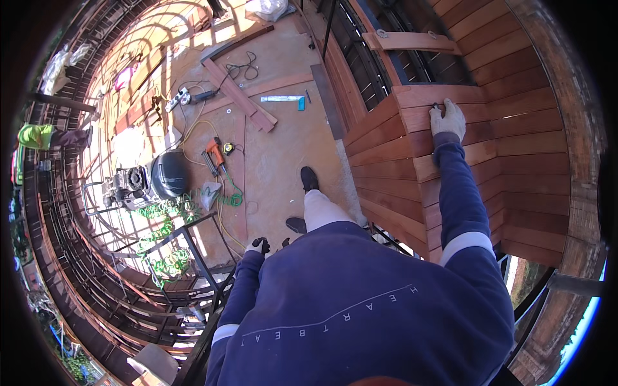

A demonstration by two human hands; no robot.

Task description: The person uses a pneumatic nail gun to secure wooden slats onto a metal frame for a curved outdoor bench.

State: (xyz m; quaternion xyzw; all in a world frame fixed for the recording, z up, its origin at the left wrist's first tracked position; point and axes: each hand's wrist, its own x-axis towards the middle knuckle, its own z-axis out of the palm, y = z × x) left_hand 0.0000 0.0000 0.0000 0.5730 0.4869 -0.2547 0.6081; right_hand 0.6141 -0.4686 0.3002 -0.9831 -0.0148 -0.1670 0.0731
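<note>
My right hand (449, 122), in a pale glove, rests on the top of a reddish wood slatted structure (386, 170). Its fingers are curled, with a small dark thing at their tips that I cannot make out. Above it a short board (412, 42) with two pale loops lies across dark metal framing. My left hand (256, 246), low beside my body, is closed around something black, too small to name.
An orange nail gun (214, 154) with green coiled hose, a compressor (168, 175), a tape measure (228, 148), loose planks (241, 96) and a square (299, 101) lie on the floor. Metal railing (187, 235) stands at my left; a person in green (35, 136) is at far left.
</note>
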